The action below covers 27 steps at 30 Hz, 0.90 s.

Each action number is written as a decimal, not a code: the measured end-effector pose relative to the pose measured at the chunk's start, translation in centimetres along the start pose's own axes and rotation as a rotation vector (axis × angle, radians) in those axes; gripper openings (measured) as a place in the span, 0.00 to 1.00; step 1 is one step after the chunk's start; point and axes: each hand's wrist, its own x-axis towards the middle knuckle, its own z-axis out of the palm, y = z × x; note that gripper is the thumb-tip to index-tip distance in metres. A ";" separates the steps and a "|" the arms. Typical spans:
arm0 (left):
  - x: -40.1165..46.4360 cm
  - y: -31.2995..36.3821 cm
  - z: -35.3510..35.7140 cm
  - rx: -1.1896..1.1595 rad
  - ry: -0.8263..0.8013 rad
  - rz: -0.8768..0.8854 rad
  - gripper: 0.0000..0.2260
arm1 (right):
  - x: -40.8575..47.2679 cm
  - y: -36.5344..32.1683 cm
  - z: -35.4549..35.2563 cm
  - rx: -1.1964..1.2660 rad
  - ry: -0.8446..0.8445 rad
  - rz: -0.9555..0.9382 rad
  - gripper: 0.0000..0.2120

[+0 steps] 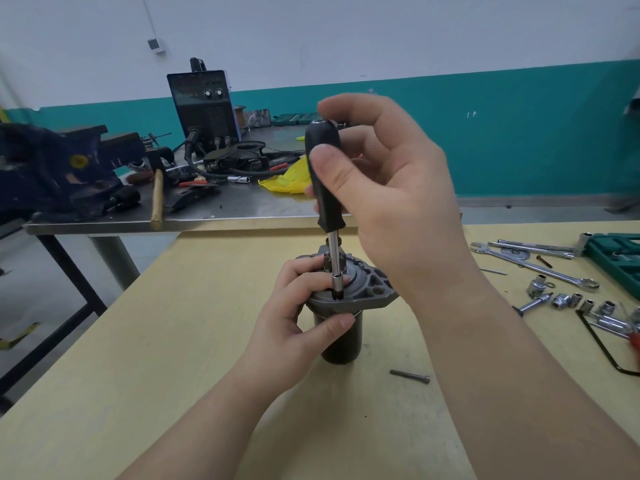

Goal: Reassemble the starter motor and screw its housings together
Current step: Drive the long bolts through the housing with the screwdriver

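The left hand (304,306) grips the upright starter motor (341,327); the right hand (388,188) pinches a nut driver (325,188) seated in its flange.

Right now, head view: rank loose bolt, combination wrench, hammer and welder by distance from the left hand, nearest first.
From the left hand gripping the starter motor:
1. Loose bolt, on the wooden table, just right of the motor.
2. Combination wrench, right side of the same table.
3. Hammer, left, at the metal bench's near edge.
4. Welder, back of that bench.
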 end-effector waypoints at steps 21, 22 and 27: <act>-0.1 0.1 0.0 -0.001 0.001 -0.034 0.14 | -0.3 0.7 0.8 -0.311 0.185 -0.142 0.13; -0.1 0.1 0.0 -0.003 0.002 -0.033 0.14 | -0.3 0.6 0.8 -0.273 0.171 -0.126 0.12; -0.1 0.2 0.1 -0.005 0.007 -0.022 0.16 | 0.0 0.0 0.1 0.054 -0.030 0.055 0.13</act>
